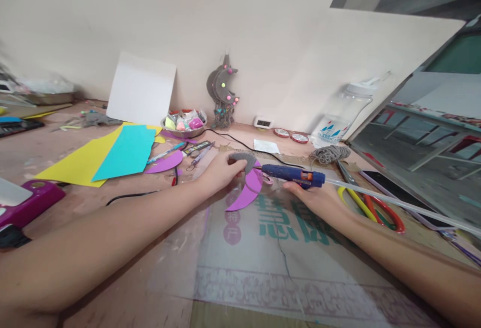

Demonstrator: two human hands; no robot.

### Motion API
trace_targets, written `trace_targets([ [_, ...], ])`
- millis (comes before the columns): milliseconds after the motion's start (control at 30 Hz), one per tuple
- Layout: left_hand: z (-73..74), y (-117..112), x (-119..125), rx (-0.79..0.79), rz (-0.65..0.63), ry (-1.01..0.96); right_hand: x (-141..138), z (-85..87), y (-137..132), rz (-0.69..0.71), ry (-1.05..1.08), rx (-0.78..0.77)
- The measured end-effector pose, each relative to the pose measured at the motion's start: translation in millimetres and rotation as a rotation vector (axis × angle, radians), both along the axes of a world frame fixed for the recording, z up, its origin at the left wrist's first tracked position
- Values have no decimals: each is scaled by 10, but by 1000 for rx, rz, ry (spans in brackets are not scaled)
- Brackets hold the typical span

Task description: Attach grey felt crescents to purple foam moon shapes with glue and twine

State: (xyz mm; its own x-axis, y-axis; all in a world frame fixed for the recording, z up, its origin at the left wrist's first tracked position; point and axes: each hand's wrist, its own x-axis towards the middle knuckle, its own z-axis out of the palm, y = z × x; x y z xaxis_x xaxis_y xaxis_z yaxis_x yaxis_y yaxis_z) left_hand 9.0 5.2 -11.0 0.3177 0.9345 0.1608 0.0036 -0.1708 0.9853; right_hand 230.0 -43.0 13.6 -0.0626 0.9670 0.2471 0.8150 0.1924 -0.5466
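A grey crescent (244, 159), pinched by left hand (221, 171), is laid on purple crescent (248, 190); glue gun (291, 173), gripped by right hand (319, 198), is held at the joint, bond judged unfinished.

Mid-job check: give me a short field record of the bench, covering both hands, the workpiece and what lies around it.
left: left hand pinches the grey crescent, which lies on the purple crescent
right: right hand holds the glue gun, nozzle toward the crescents, glue stick out the back
surface: printed sheet
left of work: teal paper, yellow paper, pens
right of work: twine, scissors, bottle
back wall: bowl, moon hanging
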Motion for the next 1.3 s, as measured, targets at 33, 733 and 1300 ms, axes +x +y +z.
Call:
trace_targets([
  [33, 2, 1, 1, 1, -2, -3, 11, -9, 4, -4, -8, -4],
  [733, 56, -57, 15, -90, -10, -40, 91, -62, 58, -77, 3, -1],
  [1300, 33, -58, 23, -121, -27, -90, 124, -76, 68, -133, -56, 10],
])
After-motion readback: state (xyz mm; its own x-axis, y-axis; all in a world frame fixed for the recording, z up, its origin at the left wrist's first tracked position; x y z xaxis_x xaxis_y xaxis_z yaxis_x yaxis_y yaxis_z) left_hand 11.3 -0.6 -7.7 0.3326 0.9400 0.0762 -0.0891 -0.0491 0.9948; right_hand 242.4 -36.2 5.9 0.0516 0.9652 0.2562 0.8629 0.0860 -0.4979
